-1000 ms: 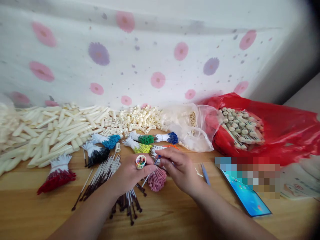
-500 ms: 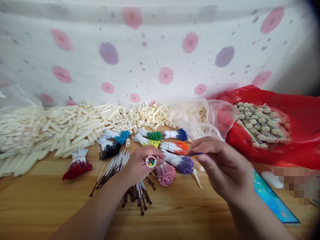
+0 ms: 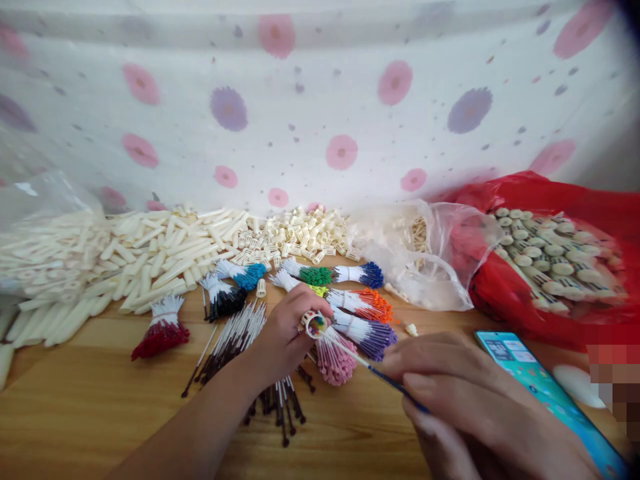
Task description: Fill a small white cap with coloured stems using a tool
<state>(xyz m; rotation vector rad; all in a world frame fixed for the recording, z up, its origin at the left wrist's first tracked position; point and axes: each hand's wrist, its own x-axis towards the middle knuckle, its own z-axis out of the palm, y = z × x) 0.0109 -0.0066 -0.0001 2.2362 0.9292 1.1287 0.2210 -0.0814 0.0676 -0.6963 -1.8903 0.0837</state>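
- While my left hand [image 3: 285,330] pinches a small round holder [image 3: 314,325] filled with coloured tips, my right hand [image 3: 470,400] grips a thin blue-ended stick [image 3: 373,371], its tip entering that holder.
- Just beyond lie coloured stick bundles [image 3: 357,317] (pink nearest) on the desk [image 3: 100,413].

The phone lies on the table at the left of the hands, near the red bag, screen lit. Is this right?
Not quite: in the head view the phone lies on the table at the right of the hands, beside the right hand, near the red bag, screen lit.
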